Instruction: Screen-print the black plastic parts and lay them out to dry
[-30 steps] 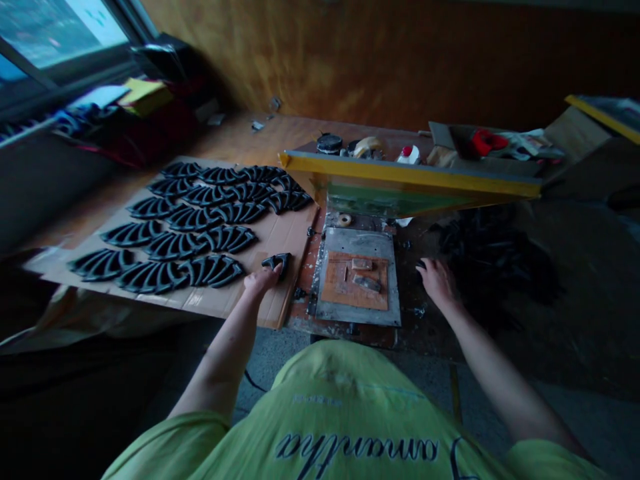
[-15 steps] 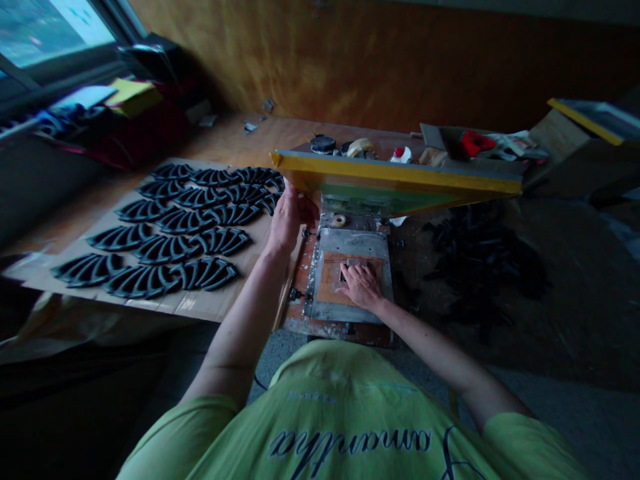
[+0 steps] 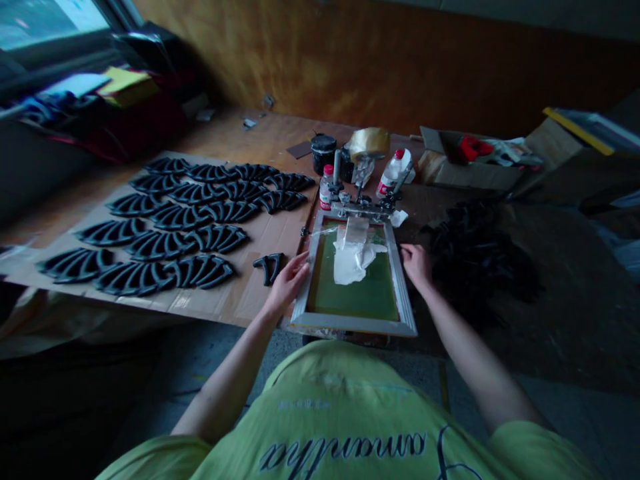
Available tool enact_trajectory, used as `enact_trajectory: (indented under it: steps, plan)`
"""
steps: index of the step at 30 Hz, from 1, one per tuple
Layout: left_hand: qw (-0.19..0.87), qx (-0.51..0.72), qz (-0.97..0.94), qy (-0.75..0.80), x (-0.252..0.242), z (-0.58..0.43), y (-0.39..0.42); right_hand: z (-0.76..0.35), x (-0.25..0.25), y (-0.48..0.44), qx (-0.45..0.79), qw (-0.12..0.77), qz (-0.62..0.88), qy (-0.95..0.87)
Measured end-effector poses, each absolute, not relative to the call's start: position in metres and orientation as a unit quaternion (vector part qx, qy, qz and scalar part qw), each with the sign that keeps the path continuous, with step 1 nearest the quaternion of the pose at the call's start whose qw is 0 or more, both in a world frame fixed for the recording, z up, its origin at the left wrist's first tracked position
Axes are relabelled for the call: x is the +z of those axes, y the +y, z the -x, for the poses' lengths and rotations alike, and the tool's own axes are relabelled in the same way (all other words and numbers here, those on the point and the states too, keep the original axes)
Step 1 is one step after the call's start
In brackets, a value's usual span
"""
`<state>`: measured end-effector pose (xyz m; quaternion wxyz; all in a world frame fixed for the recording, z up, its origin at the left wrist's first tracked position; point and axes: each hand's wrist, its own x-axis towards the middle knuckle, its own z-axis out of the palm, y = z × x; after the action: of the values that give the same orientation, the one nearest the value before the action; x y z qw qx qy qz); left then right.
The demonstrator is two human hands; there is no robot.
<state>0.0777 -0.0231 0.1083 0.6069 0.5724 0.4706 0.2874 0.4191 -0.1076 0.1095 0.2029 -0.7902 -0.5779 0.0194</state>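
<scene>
Chief risk: a knock to the single black piece, which lies near the right edge of the cardboard sheet, just beside the left hand; a careless sweep of that hand could shove it askew or into the rows of black pieces; second risk: uneven pressure from the two sides, which could shift the framed screen against the clamp at its rear; third risk: fingers nipped beneath a rail, or smeared by the white paste, should they stray inward; left hand: fingers loosely bent and close together, tips at the left rail, whether pinching it cannot be told; right hand: fingers curled, thumb side inward, at the right rail, contact or slight gap not clear; framed screen: one, lying roughly flat at the front edge of the desk, right of the cardboard sheet; silver-grey rails, ribbed at the near right corner, a yellowish strip under the near rail; mesh dull green, bare toward the front edge; white paste in one ragged patch toward the rear, a pale block against it.
</scene>
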Motion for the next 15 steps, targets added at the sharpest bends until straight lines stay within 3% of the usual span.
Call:
enact_trajectory:
  steps: [4,10,15]
  plan:
    - [0.585,0.236,-0.596,0.497,0.055,-0.076,-0.024,-0.405,0.127,-0.067,-0.021,0.269,0.746,-0.609]
    - [0.55,0.201,-0.628,0.513,0.034,-0.076,-0.018,-0.346,0.119,-0.047,0.045,0.096,0.686,-0.72]
    - [0.546,0.199,-0.641,0.501,0.029,-0.074,-0.017,-0.343,0.109,-0.09,0.057,0.08,0.588,-0.803]
